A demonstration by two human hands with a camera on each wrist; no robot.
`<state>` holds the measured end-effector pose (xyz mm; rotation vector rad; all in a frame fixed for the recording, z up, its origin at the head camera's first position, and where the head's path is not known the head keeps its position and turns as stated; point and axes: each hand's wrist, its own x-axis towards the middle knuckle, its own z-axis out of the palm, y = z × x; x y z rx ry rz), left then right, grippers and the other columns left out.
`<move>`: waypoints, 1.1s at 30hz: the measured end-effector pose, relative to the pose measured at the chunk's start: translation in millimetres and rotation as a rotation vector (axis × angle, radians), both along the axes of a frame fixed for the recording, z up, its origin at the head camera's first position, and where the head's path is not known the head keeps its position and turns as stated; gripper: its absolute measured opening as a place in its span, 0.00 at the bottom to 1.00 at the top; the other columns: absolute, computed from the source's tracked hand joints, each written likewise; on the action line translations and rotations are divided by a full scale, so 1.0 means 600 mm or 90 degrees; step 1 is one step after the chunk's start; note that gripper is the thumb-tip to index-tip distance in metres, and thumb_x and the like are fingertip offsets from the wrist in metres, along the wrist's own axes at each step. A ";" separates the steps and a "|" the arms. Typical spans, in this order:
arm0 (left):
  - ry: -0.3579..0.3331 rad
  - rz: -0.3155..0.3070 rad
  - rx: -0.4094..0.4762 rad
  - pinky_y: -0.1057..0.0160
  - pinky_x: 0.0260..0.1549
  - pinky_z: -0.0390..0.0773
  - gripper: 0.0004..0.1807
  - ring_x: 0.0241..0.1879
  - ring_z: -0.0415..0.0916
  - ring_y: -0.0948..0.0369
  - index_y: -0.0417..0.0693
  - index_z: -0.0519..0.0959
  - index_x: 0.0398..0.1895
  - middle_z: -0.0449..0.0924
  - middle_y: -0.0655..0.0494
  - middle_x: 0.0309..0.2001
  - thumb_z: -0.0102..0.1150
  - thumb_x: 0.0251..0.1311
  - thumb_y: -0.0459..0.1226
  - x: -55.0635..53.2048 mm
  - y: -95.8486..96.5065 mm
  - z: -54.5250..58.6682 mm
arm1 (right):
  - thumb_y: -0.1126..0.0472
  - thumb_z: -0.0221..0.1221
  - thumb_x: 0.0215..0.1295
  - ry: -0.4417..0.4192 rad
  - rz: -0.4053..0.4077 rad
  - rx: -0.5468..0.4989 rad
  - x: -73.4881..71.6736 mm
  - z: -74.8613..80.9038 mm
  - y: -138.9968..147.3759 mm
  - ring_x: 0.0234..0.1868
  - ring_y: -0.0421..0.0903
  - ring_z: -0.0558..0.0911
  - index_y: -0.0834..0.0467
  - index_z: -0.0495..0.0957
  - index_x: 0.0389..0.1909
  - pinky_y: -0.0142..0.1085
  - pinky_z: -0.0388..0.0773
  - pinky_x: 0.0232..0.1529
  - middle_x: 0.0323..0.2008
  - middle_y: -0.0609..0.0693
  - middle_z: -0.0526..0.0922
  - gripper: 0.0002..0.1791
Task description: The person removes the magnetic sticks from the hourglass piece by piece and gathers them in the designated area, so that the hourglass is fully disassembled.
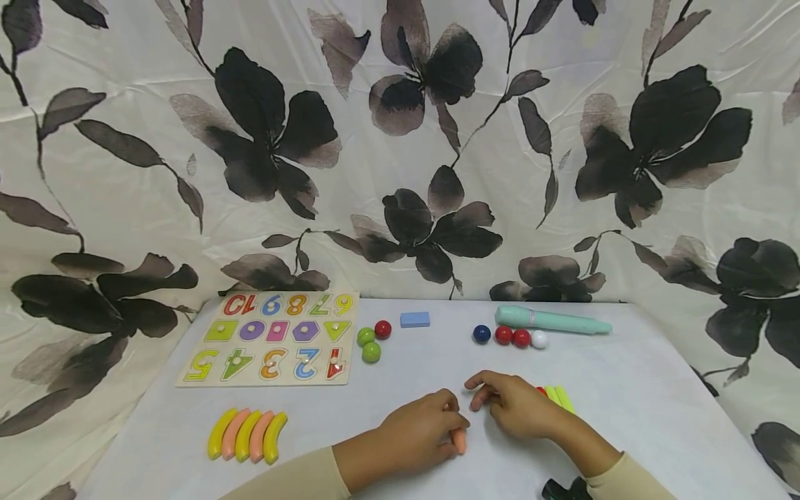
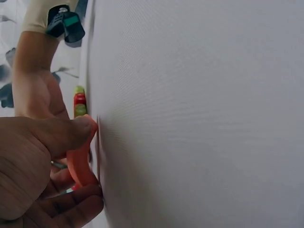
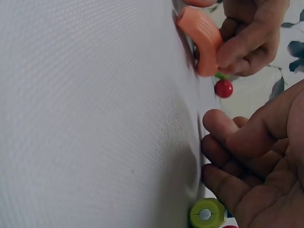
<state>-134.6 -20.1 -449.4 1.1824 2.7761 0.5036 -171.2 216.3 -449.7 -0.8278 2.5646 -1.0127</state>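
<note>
My left hand [image 1: 421,432] pinches a curved salmon-orange toy piece [image 1: 459,440] between thumb and fingers, low at the table's front middle. In the left wrist view the thumb presses on one end of that curved piece [image 2: 80,164], while fingers lie at its other end. Just right of it, my right hand [image 1: 521,406] rests near the cloth with loosely bent fingers and nothing in them. The right wrist view shows a gap between this hand [image 3: 256,161] and the curved piece [image 3: 204,40]. Partly hidden behind the right hand are yellow-green and red pieces [image 1: 560,397].
Yellow and salmon curved pieces [image 1: 247,436] lie in a row at left. Behind them is a number-and-shape puzzle board [image 1: 187,375]. Green and red balls [image 1: 371,352], a blue block [image 1: 415,319], more balls [image 1: 521,338] and a mint-green tube [image 1: 562,321] lie toward the back.
</note>
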 end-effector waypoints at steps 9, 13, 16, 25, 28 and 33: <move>-0.002 0.026 -0.015 0.64 0.48 0.79 0.17 0.50 0.76 0.66 0.61 0.85 0.46 0.77 0.61 0.54 0.76 0.55 0.52 0.009 -0.023 0.001 | 0.80 0.50 0.57 0.029 0.003 0.001 0.008 0.003 -0.004 0.43 0.40 0.82 0.56 0.79 0.55 0.38 0.79 0.49 0.36 0.36 0.84 0.28; 0.032 0.041 -0.019 0.62 0.51 0.78 0.20 0.53 0.77 0.63 0.59 0.84 0.46 0.80 0.59 0.55 0.76 0.54 0.54 0.011 -0.026 -0.004 | 0.80 0.50 0.56 0.036 0.001 0.006 0.010 0.003 -0.006 0.43 0.40 0.81 0.55 0.79 0.54 0.39 0.79 0.50 0.36 0.36 0.83 0.28; 0.050 0.051 -0.022 0.62 0.51 0.77 0.22 0.51 0.76 0.64 0.59 0.84 0.46 0.81 0.62 0.53 0.76 0.53 0.57 0.012 -0.025 -0.008 | 0.80 0.49 0.56 0.037 -0.001 0.011 0.011 0.003 -0.008 0.43 0.40 0.81 0.55 0.79 0.54 0.40 0.79 0.50 0.36 0.36 0.83 0.28; 0.058 0.046 0.002 0.67 0.45 0.77 0.21 0.45 0.75 0.67 0.57 0.84 0.44 0.83 0.67 0.46 0.77 0.50 0.53 0.007 -0.027 -0.006 | 0.79 0.51 0.56 0.035 -0.003 0.023 0.014 0.001 -0.010 0.44 0.39 0.81 0.55 0.80 0.54 0.42 0.78 0.51 0.37 0.35 0.83 0.27; 0.023 0.048 0.012 0.67 0.46 0.77 0.23 0.46 0.75 0.67 0.55 0.83 0.47 0.83 0.69 0.46 0.78 0.48 0.50 0.005 -0.040 0.003 | 0.79 0.51 0.56 0.043 -0.002 0.023 0.015 0.000 -0.012 0.45 0.40 0.81 0.55 0.80 0.54 0.43 0.78 0.52 0.37 0.34 0.83 0.27; -0.012 0.054 0.013 0.62 0.54 0.76 0.26 0.54 0.75 0.66 0.56 0.82 0.53 0.81 0.69 0.52 0.77 0.51 0.49 0.001 -0.079 0.022 | 0.76 0.53 0.59 0.049 -0.009 0.051 0.022 -0.001 -0.018 0.45 0.39 0.78 0.54 0.80 0.54 0.44 0.78 0.54 0.38 0.34 0.81 0.24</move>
